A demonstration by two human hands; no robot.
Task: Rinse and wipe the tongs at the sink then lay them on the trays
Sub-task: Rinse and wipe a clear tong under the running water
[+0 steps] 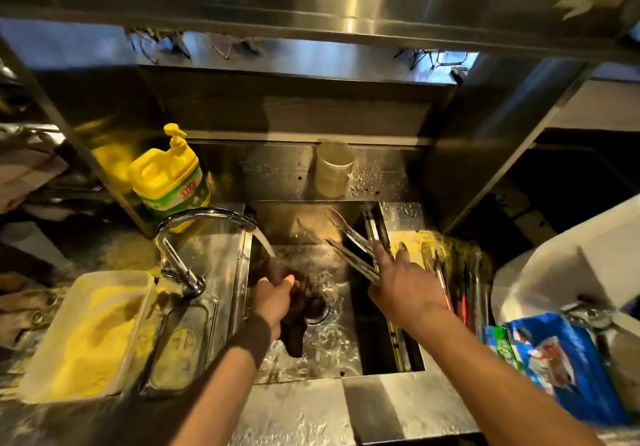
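My left hand (pixel 273 302) grips a dark wet cloth (pixel 298 321) down in the sink (pixel 311 369), just under the water running from the tap (pixel 194 224); my right hand (pixel 401 286) holds a pair of metal tongs (pixel 349 248) by the handle end, fingers wrapped round them, their arms spread and pointing toward the back of the basin; more utensils (pixel 460 286) lie on the wet counter just right of the sink; a yellow soap bottle (pixel 169 179) stands behind the tap.
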